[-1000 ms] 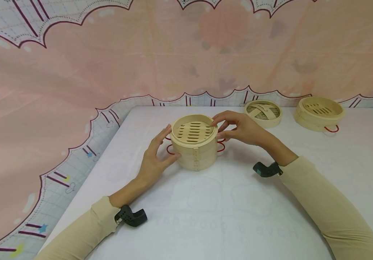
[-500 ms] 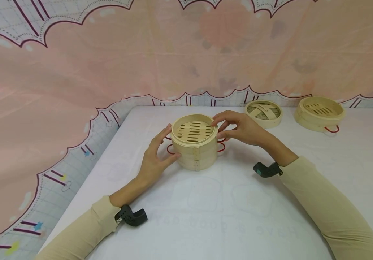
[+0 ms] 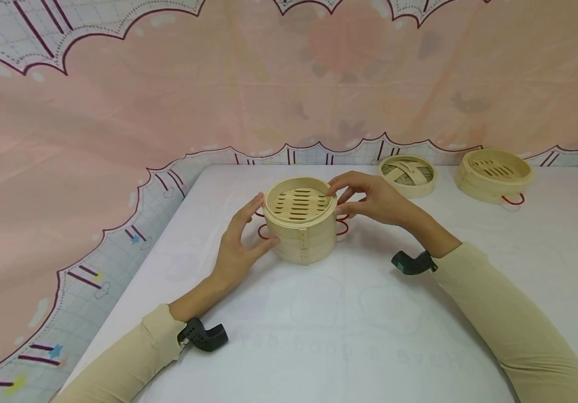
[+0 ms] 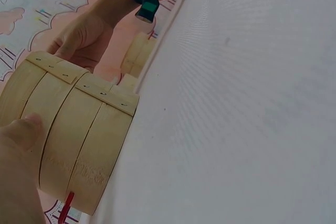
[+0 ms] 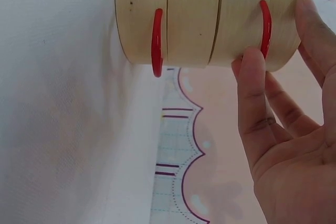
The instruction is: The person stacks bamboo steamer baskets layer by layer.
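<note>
While both forearms reach forward, entries run nearest first. Left sleeve (image 3: 132,352), right sleeve (image 3: 512,324): beige. Wrist cameras (image 3: 204,334): black, one per arm. White tabletop (image 3: 369,341): faintly printed, under everything.

Left hand (image 3: 235,254): thumb and fingers spread wide, holding the stack round its left side, thumb on the front wall near the seam. Lower tier (image 3: 291,256): bamboo, upright on the tabletop, between the hands. Upper tier (image 3: 300,206): bamboo, slatted floor, resting level on the lower tier. Red handles (image 5: 157,43): roughly aligned on the right side. Right hand (image 3: 381,201): fingers bent, pinching the upper tier's right rim, index finger over the edge, thumb on the outer wall.

Step in hand, by judgement: seating the upper tier squarely on the lower. The next move seems to call for light, even pressure, then a straight release that lifts neither side.

Farther back: woven lid (image 3: 407,176), flat, behind the right hand; third tier (image 3: 494,174), right of it, apart. Last: peach backdrop (image 3: 248,89), scalloped border.
</note>
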The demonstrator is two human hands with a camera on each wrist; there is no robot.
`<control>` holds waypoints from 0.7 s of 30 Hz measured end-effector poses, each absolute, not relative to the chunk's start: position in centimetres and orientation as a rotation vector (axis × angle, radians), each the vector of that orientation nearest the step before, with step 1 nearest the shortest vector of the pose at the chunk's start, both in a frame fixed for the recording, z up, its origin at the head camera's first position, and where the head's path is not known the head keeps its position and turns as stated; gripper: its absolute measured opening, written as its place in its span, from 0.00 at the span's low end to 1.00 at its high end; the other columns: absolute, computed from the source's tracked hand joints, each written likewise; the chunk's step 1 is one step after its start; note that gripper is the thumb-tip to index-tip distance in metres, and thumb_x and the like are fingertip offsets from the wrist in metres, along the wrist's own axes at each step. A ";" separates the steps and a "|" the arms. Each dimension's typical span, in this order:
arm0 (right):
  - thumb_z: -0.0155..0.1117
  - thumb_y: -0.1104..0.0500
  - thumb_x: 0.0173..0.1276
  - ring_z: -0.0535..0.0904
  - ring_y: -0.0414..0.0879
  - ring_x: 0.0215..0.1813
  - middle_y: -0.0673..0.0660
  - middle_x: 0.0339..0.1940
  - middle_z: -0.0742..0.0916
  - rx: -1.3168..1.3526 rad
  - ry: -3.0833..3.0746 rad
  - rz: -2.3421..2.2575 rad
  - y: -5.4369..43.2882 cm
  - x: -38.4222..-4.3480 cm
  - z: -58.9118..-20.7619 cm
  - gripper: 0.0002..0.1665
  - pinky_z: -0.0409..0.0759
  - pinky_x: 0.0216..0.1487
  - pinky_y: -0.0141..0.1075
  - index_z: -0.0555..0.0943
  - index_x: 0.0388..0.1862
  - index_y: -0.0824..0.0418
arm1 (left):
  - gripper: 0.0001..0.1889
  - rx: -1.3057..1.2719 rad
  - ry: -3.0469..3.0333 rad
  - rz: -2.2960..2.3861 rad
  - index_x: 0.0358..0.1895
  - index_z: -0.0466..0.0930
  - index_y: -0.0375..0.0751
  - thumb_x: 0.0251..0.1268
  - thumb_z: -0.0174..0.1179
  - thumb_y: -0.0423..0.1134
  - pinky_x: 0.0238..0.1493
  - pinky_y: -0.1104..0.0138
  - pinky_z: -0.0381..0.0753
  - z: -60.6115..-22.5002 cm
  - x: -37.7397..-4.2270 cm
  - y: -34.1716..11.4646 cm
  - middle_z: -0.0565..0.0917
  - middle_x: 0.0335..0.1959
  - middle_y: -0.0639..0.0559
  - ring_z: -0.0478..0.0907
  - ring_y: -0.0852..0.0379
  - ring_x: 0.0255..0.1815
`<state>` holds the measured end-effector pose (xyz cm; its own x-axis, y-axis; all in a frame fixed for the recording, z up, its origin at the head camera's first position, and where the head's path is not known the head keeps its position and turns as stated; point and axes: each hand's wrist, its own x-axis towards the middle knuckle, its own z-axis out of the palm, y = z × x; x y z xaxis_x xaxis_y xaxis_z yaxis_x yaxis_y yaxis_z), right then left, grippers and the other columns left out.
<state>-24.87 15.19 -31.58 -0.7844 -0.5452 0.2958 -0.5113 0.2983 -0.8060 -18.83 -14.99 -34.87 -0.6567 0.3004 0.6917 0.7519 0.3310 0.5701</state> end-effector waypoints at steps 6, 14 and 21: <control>0.72 0.62 0.58 0.82 0.48 0.44 0.55 0.59 0.77 -1.014 2.518 -1.524 15.2 -25.0 -31.7 0.21 0.83 0.37 0.40 0.81 0.51 0.57 | 0.33 -0.971 -2.085 -1.319 0.56 0.68 0.26 0.42 0.71 0.19 0.54 0.46 0.65 -34.9 -19.0 -15.0 0.67 0.65 0.32 0.66 0.40 0.64; 0.72 0.62 0.57 0.82 0.48 0.44 0.55 0.59 0.77 -1.012 2.522 -1.521 15.3 -24.9 -31.7 0.21 0.83 0.37 0.40 0.81 0.51 0.56 | 0.36 -0.975 -2.093 -1.322 0.57 0.66 0.27 0.40 0.73 0.20 0.53 0.44 0.64 -34.9 -18.9 -14.8 0.66 0.66 0.32 0.64 0.39 0.65; 0.72 0.62 0.58 0.82 0.48 0.44 0.54 0.59 0.77 -1.017 2.528 -1.517 15.3 -24.9 -31.9 0.21 0.83 0.37 0.39 0.81 0.51 0.56 | 0.37 -0.985 -2.075 -1.296 0.57 0.66 0.26 0.39 0.74 0.20 0.53 0.45 0.65 -35.0 -18.9 -14.7 0.66 0.65 0.31 0.64 0.39 0.65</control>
<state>-24.94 15.25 -31.88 -0.7872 -0.5397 0.2983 -0.5171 0.3140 -0.7962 -18.92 -14.70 -35.00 -0.6141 0.3138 0.7242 0.7884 0.2854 0.5449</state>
